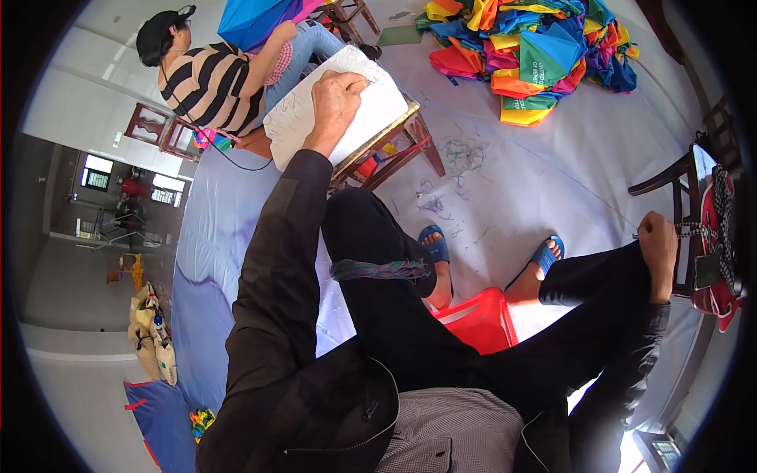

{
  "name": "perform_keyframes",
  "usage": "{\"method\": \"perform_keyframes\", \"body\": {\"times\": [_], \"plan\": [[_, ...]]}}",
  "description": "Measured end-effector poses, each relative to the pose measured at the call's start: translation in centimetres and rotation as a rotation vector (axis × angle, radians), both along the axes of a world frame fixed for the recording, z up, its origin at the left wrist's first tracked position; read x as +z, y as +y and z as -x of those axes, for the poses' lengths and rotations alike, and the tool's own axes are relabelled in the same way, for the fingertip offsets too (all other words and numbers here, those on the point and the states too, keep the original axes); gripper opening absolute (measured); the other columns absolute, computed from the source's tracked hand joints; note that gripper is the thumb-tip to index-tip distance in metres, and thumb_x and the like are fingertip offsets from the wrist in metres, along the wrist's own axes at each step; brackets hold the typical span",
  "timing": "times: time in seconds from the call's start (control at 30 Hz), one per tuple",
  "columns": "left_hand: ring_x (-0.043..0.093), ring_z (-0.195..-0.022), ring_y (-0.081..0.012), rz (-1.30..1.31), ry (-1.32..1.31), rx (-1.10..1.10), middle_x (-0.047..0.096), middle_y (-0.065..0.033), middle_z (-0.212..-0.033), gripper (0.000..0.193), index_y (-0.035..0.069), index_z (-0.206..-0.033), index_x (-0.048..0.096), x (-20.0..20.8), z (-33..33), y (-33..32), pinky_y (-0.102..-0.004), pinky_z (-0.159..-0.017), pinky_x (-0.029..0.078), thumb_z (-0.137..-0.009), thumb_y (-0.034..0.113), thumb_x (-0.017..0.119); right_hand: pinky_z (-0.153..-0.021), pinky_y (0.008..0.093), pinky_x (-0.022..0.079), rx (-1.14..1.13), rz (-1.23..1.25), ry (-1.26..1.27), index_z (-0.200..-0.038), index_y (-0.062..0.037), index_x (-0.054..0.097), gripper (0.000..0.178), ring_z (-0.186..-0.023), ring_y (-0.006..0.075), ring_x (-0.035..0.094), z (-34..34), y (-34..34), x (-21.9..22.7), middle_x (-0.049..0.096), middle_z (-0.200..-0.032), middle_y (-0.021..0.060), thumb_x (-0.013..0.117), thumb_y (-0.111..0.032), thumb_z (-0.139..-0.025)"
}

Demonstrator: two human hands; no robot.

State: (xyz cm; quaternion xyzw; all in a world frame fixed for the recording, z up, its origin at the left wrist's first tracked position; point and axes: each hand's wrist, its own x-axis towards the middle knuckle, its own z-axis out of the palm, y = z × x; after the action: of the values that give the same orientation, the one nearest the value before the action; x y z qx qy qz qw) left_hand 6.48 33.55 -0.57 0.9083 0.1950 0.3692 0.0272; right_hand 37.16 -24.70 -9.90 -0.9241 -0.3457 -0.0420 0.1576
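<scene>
My left hand (337,104) rests on a white board (296,126) that lies on a wooden stool (426,142). Its fingers are pinched together; whatever is between them is too small to make out. Dark marks or bits of thread dot the board. By my right knee, my right hand (658,246) is closed with its fingertips together. A thin line, perhaps a thread, runs near it, but what it grips is hidden. Across my left thigh lies a bundle of multicoloured threads (378,270).
Multicoloured umbrella cloth (544,59) is heaped on the pale floor sheet (544,189), with thread scraps (461,158) nearby. Left ahead, a person in a striped top (213,87) handles blue-purple cloth (256,24). A red plastic stool (481,319) is below me; a dark chair (670,177) stands right.
</scene>
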Motion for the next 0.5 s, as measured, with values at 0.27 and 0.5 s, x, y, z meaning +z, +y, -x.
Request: {"method": "perform_keyframes", "body": {"times": [0.27, 0.5], "plan": [[0.071, -0.081, -0.026, -0.014, -0.028, -0.046, 0.075, -0.012, -0.086, 0.008, 0.007, -0.091, 0.081, -0.3, 0.4, -0.1, -0.0359, -0.076, 0.055, -0.084, 0.011, 0.08, -0.075, 0.0524, 0.05, 0.15, 0.286, -0.168, -0.081, -0.0049, 0.069, 0.005, -0.086, 0.0408, 0.064, 3.2, 1.9, -1.4, 0.064, -0.08, 0.0184, 0.064, -0.006, -0.081], [0.072, -0.083, -0.0289, 0.17, -0.082, -0.066, 0.077, -0.0117, -0.089, 0.015, 0.008, -0.099, 0.08, -1.8, 1.3, -0.2, -0.0374, -0.077, 0.057, -0.085, 0.011, 0.079, -0.075, 0.0534, 0.052, 0.385, 0.453, 0.123, -0.086, -0.0057, 0.075, 0.01, -0.084, 0.0429, 0.067, 6.3, 3.2, -4.9, 0.07, -0.088, 0.0206, 0.066, -0.008, -0.081]]}}
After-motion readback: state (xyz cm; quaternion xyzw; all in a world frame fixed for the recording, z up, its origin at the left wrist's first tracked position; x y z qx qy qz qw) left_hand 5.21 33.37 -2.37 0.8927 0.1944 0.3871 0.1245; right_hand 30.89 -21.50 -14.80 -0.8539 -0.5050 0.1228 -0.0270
